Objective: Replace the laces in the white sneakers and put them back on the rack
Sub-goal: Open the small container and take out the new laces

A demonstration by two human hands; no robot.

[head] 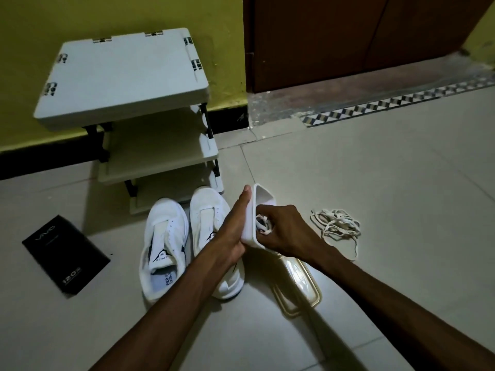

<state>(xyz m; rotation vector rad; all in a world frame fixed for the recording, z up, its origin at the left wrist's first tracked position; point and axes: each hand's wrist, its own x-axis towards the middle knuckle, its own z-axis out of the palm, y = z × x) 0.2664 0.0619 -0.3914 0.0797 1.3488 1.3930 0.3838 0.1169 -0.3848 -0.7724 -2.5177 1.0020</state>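
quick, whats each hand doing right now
Left hand: holding the white container.
Right hand: gripping the white laces inside it.

a yellow-green wall (107,17) with black skirting (40,162) meets pale floor tiles (375,183); a brown door (348,36) stands at the right, dimly lit.

A black box (65,254) is seen lying flat on the floor at the lower left of the frame, its top printed with pale lettering (only "120" near one end can be read plainly). The floor (388,183) is laid with large pale tiles parted by thin grout lines. The upper left is filled by a yellow-green wall (40,20), edged at its foot by a black skirting (40,162). A dark brown door (348,30) is set at the upper right; below it a rough grey sill (308,100) is bordered by a strip of black-and-white diamond tiles (396,105).
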